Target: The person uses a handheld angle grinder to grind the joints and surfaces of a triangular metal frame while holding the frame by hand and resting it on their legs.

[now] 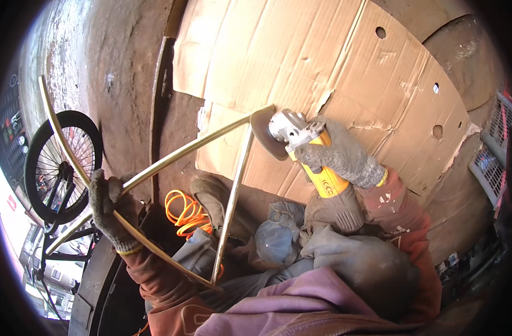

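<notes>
My left hand [109, 210], in a grey knit glove, is wrapped round a brass-coloured metal tube frame [194, 147]. Straight tubes of the frame form a triangle in front of me, and a longer curved tube runs up to the far left. My right hand [341, 152], gloved alike, grips a yellow angle grinder [330, 185] with a silver gear head. The grinder's disc [262, 137] lies at the far corner of the triangle, where two tubes meet; I cannot tell whether it touches the metal or spins.
Flat cardboard [300, 50] covers the ground ahead. An orange coiled hose [183, 215] lies near my shoe [214, 204]. A bicycle wheel [62, 165] stands at the left. At the far right is a metal grille [491, 168]. My knees are close below the frame.
</notes>
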Tool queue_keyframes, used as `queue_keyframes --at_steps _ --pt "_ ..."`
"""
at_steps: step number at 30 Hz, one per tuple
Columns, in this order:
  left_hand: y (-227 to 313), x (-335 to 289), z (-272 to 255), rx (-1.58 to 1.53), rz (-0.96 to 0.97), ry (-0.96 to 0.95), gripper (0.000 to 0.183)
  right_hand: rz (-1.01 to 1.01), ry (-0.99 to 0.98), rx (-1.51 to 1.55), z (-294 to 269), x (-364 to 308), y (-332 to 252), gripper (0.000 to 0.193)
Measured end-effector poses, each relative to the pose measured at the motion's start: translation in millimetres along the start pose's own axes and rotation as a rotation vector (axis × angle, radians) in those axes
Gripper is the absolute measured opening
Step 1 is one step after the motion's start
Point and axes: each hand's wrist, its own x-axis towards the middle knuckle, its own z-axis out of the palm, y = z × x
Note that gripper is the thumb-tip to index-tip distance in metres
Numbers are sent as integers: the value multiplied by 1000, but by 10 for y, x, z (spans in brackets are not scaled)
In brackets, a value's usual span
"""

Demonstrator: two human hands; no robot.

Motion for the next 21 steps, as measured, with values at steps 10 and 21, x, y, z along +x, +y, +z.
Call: queue_keyframes --at_steps 10,21 --pt "45 -52 389 251 151 3 33 -27 -127 99 -59 0 -60 34" --pt "-73 -160 393 362 248 86 36 37 -132 77 -59 -41 -109 38"
